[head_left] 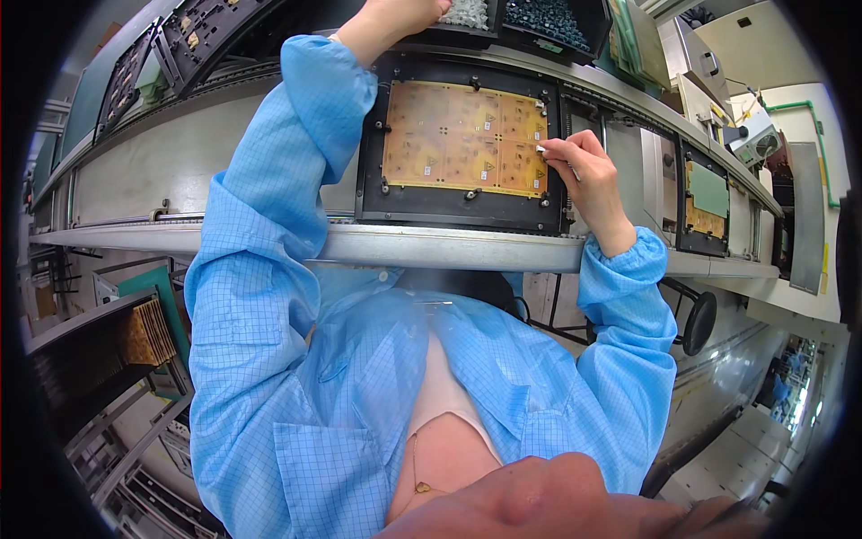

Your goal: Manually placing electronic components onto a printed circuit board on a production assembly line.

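**Placing a small white part on the panel's right edge**

Pinching a small white component (540, 148) between thumb and forefinger, the right hand (585, 171) sits at the right edge of the yellow circuit panel (462, 136). The component touches the panel near its upper right quadrant. The remaining fingers of this hand are curled in toward the palm.

The panel lies flat in a black carrier frame (373, 193), held by small black clips along its edges. It is divided into several matching sections. The frame rests on a grey conveyor rail (431, 247) that curves across the counter in front of the person.

The left hand (400, 18) reaches up and away over the frame's top edge into a black parts bin (469, 13) filled with small pale pieces. Its fingers are cut off by the top of the view and partly buried in the bin, so I cannot tell whether they are spread or closed on anything. A second bin (552, 22) of dark green pieces stands just beside it to the right.

Both forearms wear light blue checked sleeves (269, 198). Further right on the rail, another carrier (705, 202) holds a green and yellow board. At far left, a rack (144, 332) holds stacked yellow panels on edge.
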Demonstrator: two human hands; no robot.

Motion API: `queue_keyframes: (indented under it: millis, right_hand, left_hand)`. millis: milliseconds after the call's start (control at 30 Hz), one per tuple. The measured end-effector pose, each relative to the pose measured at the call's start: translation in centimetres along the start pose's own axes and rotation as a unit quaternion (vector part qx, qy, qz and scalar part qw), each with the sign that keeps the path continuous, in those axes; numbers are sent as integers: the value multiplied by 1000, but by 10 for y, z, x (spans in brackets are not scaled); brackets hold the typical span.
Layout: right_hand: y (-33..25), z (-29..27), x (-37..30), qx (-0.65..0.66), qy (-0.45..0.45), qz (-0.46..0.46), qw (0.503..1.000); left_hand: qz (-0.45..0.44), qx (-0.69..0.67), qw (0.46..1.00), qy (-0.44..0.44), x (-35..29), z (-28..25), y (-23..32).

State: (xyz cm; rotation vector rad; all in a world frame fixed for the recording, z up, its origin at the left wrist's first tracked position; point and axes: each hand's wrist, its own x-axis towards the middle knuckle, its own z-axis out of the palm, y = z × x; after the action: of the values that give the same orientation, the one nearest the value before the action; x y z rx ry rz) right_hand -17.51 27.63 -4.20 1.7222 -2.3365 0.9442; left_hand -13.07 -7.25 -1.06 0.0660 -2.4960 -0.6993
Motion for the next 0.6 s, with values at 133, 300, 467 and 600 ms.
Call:
queue_keyframes:
  millis: [133, 300, 467, 600]
  right_hand:
    - [5, -5, 5, -31, -63, -100, 993]
    - [9, -19, 20, 5, -62, -88, 994]
    - [51, -19, 94, -53, 94, -44, 993]
    - [102, -6, 147, -190, 13, -9, 982]
  left_hand:
    - [19, -200, 980, 17, -4, -13, 4]
    - [-191, -200, 960, -44, -8, -25, 25]
    - [-161, -296, 936, -102, -38, -14, 27]
    - [-224, -299, 911, -176, -48, -14, 55]
